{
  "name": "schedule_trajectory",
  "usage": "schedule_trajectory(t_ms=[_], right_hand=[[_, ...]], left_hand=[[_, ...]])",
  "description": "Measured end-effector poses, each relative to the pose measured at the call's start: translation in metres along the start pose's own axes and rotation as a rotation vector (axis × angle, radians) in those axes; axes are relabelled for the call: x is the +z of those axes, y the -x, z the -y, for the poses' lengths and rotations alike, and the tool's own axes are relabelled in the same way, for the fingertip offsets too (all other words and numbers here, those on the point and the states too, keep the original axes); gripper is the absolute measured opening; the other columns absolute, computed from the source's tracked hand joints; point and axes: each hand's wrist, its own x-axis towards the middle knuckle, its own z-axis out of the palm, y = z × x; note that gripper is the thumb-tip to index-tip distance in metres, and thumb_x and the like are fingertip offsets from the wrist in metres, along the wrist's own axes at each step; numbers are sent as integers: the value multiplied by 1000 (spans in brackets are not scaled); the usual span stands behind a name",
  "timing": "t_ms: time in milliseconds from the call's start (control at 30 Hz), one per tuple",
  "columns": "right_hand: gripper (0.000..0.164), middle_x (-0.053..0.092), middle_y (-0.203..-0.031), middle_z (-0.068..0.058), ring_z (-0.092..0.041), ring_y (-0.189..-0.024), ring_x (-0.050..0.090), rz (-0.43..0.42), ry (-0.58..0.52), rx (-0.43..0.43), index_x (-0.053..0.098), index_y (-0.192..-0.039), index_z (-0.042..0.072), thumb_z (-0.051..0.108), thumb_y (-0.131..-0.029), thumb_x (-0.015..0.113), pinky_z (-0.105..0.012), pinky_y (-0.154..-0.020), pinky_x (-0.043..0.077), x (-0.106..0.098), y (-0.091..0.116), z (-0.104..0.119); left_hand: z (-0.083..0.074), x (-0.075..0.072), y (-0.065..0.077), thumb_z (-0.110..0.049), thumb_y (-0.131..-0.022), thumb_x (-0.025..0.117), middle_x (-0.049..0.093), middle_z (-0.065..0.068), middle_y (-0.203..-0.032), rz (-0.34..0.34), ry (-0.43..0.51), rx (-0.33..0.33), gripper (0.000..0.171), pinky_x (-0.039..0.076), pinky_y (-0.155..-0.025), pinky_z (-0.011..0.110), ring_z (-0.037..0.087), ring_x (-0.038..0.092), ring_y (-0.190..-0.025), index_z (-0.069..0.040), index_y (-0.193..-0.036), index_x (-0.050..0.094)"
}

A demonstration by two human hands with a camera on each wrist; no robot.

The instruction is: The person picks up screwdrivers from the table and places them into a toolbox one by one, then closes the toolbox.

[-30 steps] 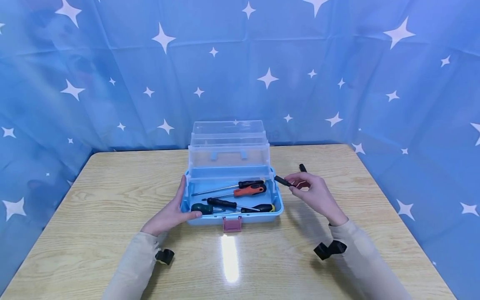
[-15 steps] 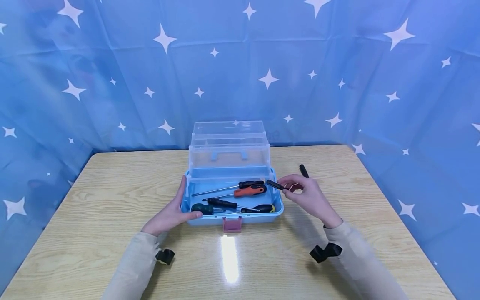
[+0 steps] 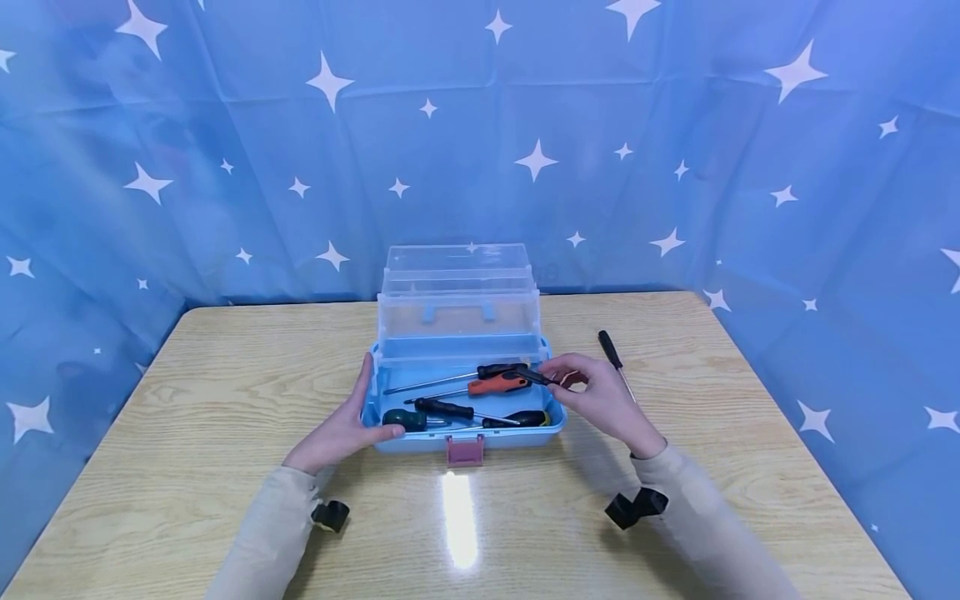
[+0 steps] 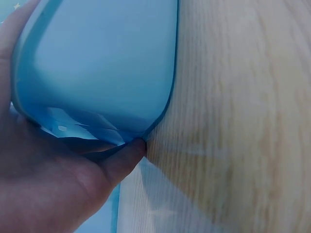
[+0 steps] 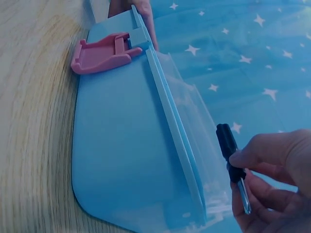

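Note:
A light-blue toolbox (image 3: 510, 440) stands on the table with its clear lid raised. My left hand (image 3: 341, 429) holds the box's left end, the thumb at the front corner. Over the right end, my right hand (image 3: 592, 396) pinches a short screwdriver (image 5: 227, 143) with a black handle; its metal shank shows in the right wrist view. Inside the box lie several screwdrivers, among them an orange-handled screwdriver (image 3: 491, 384), a green-handled screwdriver (image 3: 403, 418) and a black-and-yellow screwdriver (image 3: 525, 418).
Another black-handled screwdriver (image 3: 611, 349) lies on the wooden table (image 3: 225, 417), right of the box and beyond my right hand. A pink latch (image 3: 465, 451) hangs at the box front. Behind the table, a blue star-patterned curtain (image 3: 450, 167) hangs.
My right hand has moved left with the short screwdriver, from beside the box to over its right end. More of the screwdriver on the table now shows. The left hand keeps its place.

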Motion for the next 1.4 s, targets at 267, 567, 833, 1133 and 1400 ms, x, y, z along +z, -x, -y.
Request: schedule_trajectory(t_ms=[267,567,833,1133,1400], right_hand=[[23,69,-103,-5,-17,-82,62,30,-30,-23,71,-109,5,-4,-88,66,-38,-75,53,5,-2,4],[25,66,-109,-14,-24,-88,62,52,-54,-7,67,-111,-3,-10,-88,61,-40,-77,53,14,-5,8],[26,66,-112,-9,-20,-92,63,80,-75,-2,68,-113,1,-6,-89,62,-33,-70,51,19,-8,11],[25,67,-106,-3,-16,-86,61,104,-73,-52,70,-110,5,-4,-88,62,-39,-75,53,29,-11,13],[26,66,-99,-2,-16,-84,59,120,-69,-65,71,-108,7,-5,-87,62,-40,-73,51,39,-18,14]], left_hand=[[1,0,0,-31,-83,77,-16,12,-159,0,1,9,118,6,-107,67,43,-7,-143,-30,-151,-20],[1,0,0,-30,-84,76,-16,12,-159,0,9,10,117,6,-107,66,42,-8,-143,-31,-151,-20],[1,0,0,-28,-84,76,-16,12,-159,0,16,21,117,6,-107,66,43,-8,-142,-31,-152,-19],[1,1,1,-30,-83,77,-14,11,-160,-4,-1,13,118,8,-108,66,42,-6,-143,-31,-151,-19],[1,1,1,-30,-83,77,-14,11,-160,0,13,16,118,7,-108,66,41,-6,-143,-33,-151,-19]])
